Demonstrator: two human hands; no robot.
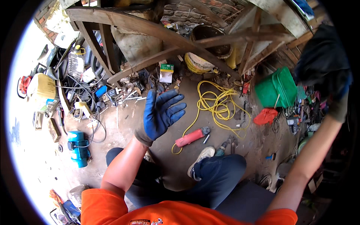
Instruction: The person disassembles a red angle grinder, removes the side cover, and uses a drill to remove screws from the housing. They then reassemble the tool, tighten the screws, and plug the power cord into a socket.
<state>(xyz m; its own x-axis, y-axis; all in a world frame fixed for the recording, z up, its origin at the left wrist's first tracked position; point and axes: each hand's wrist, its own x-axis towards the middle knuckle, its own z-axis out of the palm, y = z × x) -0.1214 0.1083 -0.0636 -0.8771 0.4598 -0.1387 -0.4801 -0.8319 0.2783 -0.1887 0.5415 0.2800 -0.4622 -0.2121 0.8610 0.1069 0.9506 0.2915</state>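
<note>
My left hand (pixel 162 112) wears a blue-palmed glove and is raised with fingers spread, palm showing, holding nothing. Below it on the floor lie a red angle grinder (pixel 185 139) with a short metal cylinder (pixel 206 138) beside it and a loose yellow cord (pixel 213 107). At the upper right my gloved right hand (pixel 342 92) grips a black cloth or bag (pixel 317 60), which hides most of its fingers. A green plastic container (pixel 273 88) and a red cloth (pixel 265 116) are left of that arm.
A wooden frame (pixel 157 32) spans the back, with buckets (pixel 212 41) and a small green-and-white box (pixel 166 73) beneath. Tangled tools, cables and a yellow container (pixel 41 90) crowd the left, near a blue motor (pixel 77 148). More clutter (pixel 294 122) lines the right, beside my knees.
</note>
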